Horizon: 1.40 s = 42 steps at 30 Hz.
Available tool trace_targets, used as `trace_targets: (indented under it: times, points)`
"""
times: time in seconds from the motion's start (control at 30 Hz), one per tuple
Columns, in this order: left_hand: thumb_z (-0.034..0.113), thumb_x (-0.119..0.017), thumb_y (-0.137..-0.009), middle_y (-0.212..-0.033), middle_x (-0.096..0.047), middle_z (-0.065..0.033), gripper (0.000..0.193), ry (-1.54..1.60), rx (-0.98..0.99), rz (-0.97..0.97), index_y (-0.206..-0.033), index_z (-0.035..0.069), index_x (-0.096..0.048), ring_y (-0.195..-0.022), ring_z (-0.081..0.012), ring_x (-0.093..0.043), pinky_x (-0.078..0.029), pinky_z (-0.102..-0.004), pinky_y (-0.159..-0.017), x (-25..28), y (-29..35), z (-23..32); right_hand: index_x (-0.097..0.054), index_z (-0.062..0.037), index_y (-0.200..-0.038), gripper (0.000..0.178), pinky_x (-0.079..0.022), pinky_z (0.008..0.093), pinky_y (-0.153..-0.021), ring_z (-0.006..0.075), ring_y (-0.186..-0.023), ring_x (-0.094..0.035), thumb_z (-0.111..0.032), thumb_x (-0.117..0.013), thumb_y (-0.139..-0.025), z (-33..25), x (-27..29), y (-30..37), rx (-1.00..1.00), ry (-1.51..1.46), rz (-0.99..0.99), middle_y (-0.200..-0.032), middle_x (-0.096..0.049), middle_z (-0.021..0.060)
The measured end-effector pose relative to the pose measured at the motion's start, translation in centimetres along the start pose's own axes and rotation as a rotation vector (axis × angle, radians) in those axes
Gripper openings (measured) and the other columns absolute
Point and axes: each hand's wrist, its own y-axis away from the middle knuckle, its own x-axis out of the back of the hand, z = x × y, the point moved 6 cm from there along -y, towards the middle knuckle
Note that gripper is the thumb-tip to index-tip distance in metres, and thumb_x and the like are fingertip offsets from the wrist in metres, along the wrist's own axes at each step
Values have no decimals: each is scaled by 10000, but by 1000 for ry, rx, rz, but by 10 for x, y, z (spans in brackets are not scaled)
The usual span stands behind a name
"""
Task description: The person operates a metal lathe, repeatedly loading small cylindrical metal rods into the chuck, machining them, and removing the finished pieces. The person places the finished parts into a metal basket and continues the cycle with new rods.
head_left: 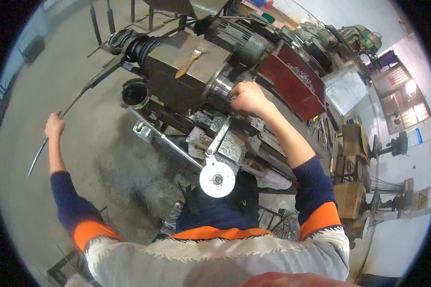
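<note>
My left hand [55, 125], out at the far left, is closed round a long bent metal lever [79, 97]. The lever slopes up to the left end of a small metal lathe, and its lower end sticks out below my fist. At the lathe's round shiny chuck [219, 89], the curled fingers of my right hand [249, 98] are pressed together. What they hold is hidden behind the hand. A paintbrush [188, 64] with a wooden handle lies on the flat top of the headstock [165, 57]. Nearest my body is a white round handwheel [217, 179].
Behind the chuck sit an electric motor [249, 48] and a red metal tray [292, 79] with metal shavings. A silver rod handle [165, 137] slants across the front. Several tools [322, 131] lie right of the tray. Further machines [392, 143] line the right wall.
</note>
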Motion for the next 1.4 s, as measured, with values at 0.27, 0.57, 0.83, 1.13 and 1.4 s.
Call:
trace_targets:
  times: [0.27,0.57,0.83,1.13,1.4]
  points:
    - [234,-635,-709,-932,-624,-200,342,449,-194,-390,-942,-16,-610,-865,-310,-611,-478,-390,-751,-201,107,160,-655,-77,-884,366,-365,394,-881,264,-1006,-504,-167,-597,-534,14,48,92,180,-167,537,-1038,-605,70]
    - [222,-605,-722,-893,-640,-120,194,-211,-594,-353,-875,117,-661,-837,-282,-612,-407,-458,-864,-208,99,211,-660,-58,-903,354,-456,371,-761,332,-836,-568,-90,-607,-554,160,-8,312,-565,-324,402,-890,-630,145]
    - [243,-601,-805,-871,-628,-156,420,612,-241,-400,-1113,-35,-533,-755,-249,-627,-509,-349,-627,-168,110,158,-564,-79,-1152,538,-461,381,-815,327,-945,-588,-204,-638,-634,292,-115,543,-1251,-108,131,-1012,-620,179]
    - [277,-568,-859,-730,-612,-133,363,1282,227,-346,-924,-79,-533,-505,-144,-574,-436,-250,-460,-112,127,228,-612,-77,-1020,388,-467,397,-811,340,-963,-583,-168,-598,-643,332,-207,696,-1540,10,-227,-982,-628,177]
    - [40,-547,-773,-692,-565,-118,220,1499,509,-171,-951,-42,-447,-461,-207,-581,-486,-286,-440,-146,141,257,-629,-29,-880,330,-475,445,-765,391,-854,-596,-246,-573,-638,231,-206,690,-1667,-6,-25,-895,-629,202]
